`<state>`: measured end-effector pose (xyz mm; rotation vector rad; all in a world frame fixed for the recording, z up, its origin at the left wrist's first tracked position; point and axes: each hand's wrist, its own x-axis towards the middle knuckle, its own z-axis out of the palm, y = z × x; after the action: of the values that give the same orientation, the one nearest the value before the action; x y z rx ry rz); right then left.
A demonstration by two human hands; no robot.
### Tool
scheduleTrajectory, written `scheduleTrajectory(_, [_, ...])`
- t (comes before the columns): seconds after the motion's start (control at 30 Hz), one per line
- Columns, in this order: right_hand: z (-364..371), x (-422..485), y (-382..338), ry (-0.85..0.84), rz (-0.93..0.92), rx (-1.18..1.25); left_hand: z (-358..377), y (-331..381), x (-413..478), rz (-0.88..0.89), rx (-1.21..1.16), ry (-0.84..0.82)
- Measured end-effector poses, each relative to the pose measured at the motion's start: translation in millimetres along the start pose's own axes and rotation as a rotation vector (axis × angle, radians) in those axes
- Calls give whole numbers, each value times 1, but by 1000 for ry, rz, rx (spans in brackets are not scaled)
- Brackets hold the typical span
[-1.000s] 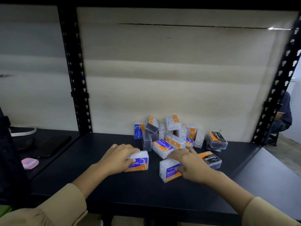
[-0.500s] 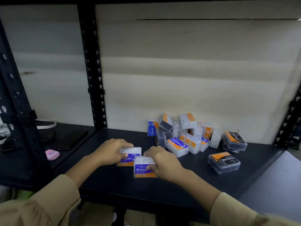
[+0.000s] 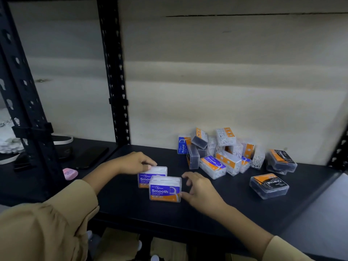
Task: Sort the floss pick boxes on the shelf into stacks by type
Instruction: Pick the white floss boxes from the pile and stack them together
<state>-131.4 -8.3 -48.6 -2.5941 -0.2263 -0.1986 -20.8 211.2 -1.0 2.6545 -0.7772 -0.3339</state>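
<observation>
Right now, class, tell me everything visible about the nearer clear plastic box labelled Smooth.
The nearer clear rectangular plastic Smooth box stands upright on the dark shelf, blue-and-orange label with white lettering facing us, white picks showing above. It partly hides a matching box behind. The right-hand grip has its thumb at the box's right edge, fingers spread.

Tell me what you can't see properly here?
Head view only.
Rear Smooth box: label partly hidden by the front Smooth box, top by the left hand.
Pile at the back: rear boxes hidden by front ones, so no count.
Pink thing: too blurred to name.
Small label print: too small.
</observation>
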Motion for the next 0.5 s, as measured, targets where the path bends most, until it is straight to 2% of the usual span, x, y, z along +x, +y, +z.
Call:
scheduleTrajectory(0.23, [16, 6, -8, 25, 124, 235, -2, 5, 12, 16, -5, -66])
scheduleTrajectory(0.5, [36, 17, -28, 85, 165, 321, -3, 5, 21, 35, -1, -100])
